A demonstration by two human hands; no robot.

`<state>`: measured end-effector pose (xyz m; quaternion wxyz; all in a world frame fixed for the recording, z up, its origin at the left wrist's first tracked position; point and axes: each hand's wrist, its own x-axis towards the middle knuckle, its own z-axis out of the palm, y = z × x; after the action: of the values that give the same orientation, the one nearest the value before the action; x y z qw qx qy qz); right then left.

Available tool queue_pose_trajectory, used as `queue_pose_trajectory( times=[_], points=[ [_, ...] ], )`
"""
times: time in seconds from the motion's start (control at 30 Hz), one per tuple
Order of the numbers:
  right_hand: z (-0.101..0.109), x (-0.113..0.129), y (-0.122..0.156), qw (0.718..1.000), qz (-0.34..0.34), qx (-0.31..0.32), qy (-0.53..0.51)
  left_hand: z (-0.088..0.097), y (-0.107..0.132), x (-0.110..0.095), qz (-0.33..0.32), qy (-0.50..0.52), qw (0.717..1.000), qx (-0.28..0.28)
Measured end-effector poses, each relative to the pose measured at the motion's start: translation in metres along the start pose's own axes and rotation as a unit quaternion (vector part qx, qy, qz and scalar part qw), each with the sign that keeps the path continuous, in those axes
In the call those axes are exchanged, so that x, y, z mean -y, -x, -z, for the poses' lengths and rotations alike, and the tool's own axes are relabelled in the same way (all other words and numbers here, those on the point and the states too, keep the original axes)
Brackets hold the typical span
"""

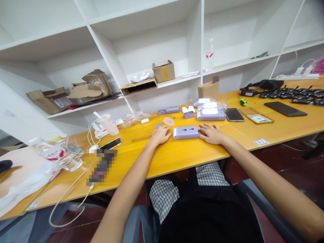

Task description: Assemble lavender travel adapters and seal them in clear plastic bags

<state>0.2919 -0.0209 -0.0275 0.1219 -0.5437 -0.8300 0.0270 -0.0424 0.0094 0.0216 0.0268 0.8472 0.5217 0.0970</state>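
Between my hands lies a lilac plastic case (186,133) with a white left end, two small dark marks on top and a perforated front side. My left hand (161,135) rests on the yellow tabletop just left of it, fingers spread, holding nothing. On the other side, my right hand (212,133) lies flat with fingers apart, its fingertips at the case's right end; I cannot tell whether they touch it. A coil spring (141,137) lies left of my left hand. Behind that hand are small lilac pieces (158,125) and a pinkish translucent part (168,121).
More lilac cases with white parts (211,115) stand behind my right hand, near a phone (235,114). A green screwdriver (243,102) lies farther right. At left are a cup (108,125), another phone (111,144), cables and a water bottle (50,150). Shelves (177,81) rise behind the table.
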Motion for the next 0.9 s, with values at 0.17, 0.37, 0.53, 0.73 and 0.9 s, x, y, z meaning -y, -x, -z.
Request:
queue_pose_trajectory(
  times=[0.17,0.37,0.53,0.73,0.9],
  points=[
    [0.002,0.003,0.001,1.0,0.001,0.005,0.001,0.02,-0.002,0.016,0.035,0.006,0.982,-0.188],
    [0.005,-0.002,-0.003,1.0,-0.007,0.01,-0.003,0.011,-0.001,0.019,-0.056,0.053,0.983,-0.164],
    [0.039,-0.01,-0.046,0.999,0.021,0.005,-0.048,-0.002,-0.001,0.0,-0.114,0.082,0.981,-0.138],
    [0.076,-0.006,-0.144,0.995,-0.06,-0.055,0.062,-0.009,-0.001,-0.003,-0.151,0.109,0.977,-0.103],
    [0.068,-0.019,-0.204,0.984,-0.143,-0.013,0.102,-0.007,0.0,0.001,-0.154,0.124,0.976,-0.088]
  ],
)
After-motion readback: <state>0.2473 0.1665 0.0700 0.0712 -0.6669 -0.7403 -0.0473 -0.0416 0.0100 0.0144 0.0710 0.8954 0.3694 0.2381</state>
